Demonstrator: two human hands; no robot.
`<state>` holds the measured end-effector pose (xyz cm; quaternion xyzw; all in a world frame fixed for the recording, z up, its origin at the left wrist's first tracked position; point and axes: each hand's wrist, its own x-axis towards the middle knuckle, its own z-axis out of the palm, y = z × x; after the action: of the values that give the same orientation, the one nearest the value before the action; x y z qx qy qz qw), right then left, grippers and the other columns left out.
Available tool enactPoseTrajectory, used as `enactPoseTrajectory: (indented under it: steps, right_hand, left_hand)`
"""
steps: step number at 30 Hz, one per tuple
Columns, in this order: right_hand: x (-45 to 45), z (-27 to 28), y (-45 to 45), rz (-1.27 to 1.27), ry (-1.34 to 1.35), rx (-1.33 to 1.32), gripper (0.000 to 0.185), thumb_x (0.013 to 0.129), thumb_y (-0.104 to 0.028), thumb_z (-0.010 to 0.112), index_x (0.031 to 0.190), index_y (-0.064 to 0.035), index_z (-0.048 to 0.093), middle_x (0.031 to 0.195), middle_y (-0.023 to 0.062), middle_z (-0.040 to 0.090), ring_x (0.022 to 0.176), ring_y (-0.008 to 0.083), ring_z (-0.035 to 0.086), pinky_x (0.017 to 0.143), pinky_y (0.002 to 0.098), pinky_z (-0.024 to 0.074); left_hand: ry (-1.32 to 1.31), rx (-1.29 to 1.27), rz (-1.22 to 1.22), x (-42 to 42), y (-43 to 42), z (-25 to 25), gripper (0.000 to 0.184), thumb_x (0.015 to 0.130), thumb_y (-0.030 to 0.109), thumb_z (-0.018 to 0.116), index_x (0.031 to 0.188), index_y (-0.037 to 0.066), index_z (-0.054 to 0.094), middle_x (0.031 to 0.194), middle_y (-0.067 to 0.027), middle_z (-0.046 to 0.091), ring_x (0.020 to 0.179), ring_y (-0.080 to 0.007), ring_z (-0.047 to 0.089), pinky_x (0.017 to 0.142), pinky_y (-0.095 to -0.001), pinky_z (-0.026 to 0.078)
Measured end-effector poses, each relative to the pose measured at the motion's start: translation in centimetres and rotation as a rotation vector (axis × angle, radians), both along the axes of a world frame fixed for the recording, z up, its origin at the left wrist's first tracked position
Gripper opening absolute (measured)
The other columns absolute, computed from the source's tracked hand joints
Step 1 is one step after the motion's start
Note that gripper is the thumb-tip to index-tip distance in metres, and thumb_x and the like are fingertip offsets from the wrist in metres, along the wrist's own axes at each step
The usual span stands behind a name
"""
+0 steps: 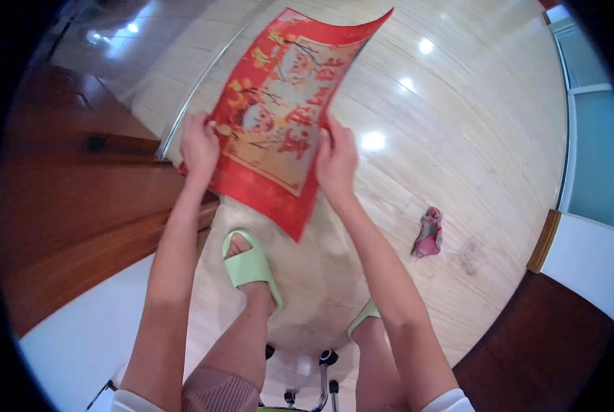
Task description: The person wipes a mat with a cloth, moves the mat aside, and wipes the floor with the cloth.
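Note:
A large red printed sheet (pixel 279 113) with a pale centre, cartoon figures and red lettering is held up in front of me, its far right corner curling upward. My left hand (pixel 200 145) grips its left edge, the thumb on the printed side. On the opposite edge, my right hand (pixel 336 156) has its fingers wrapped round the sheet. The near corner hangs down above the floor, between my forearms.
Below are my feet in green slippers (pixel 252 266) and a wheeled chair base (pixel 327 358). A crumpled pink and grey cloth (pixel 429 233) lies on the tiled floor (pixel 458 123). Brown wooden furniture (pixel 80 178) stands at left, a glass-panelled door (pixel 598 147) at right.

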<state>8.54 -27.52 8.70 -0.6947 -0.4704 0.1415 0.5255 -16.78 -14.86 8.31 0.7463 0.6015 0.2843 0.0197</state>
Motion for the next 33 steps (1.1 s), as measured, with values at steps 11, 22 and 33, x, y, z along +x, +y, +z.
enactPoseTrajectory:
  steps: [11,22,33]
  right_hand:
    - [1.4,-8.1,-0.5,0.062,0.170,-0.072,0.052,0.096,-0.011,0.062,0.145,-0.0046,0.048,0.114,0.0235,0.063,0.099,0.0393,0.062,0.091,0.0469,0.0498]
    - [11.4,-9.8,-16.0,0.231,-0.296,-0.179,0.043,0.090,-0.008,0.065,0.132,-0.0037,0.057,0.112,0.0195,0.062,0.104,0.0376,0.059,0.093,0.0462,0.0477]
    - [23.9,-10.3,-31.2,-0.401,-0.344,-0.711,0.059,0.092,-0.016,0.068,0.145,-0.0036,0.048,0.129,0.0263,0.055,0.112,0.0399,0.055,0.096,0.0482,0.0438]
  left_hand:
    - [-0.187,-0.196,-0.344,12.9,-10.0,-6.3,0.034,0.089,0.009,0.068,0.121,0.000,0.062,0.123,-0.0208,0.058,0.118,-0.0393,0.055,0.103,-0.0461,0.045]
    - [0.152,-0.392,-0.332,13.2,-15.8,-11.1,0.033,0.088,0.017,0.066,0.116,-0.001,0.061,0.114,-0.0228,0.064,0.107,-0.0424,0.061,0.091,-0.0496,0.051]
    - [-0.271,-0.398,-0.243,8.7,-12.6,-11.3,0.015,0.100,0.012,0.055,0.105,0.000,0.061,0.082,-0.0130,0.064,0.075,-0.0232,0.061,0.071,-0.0358,0.049]
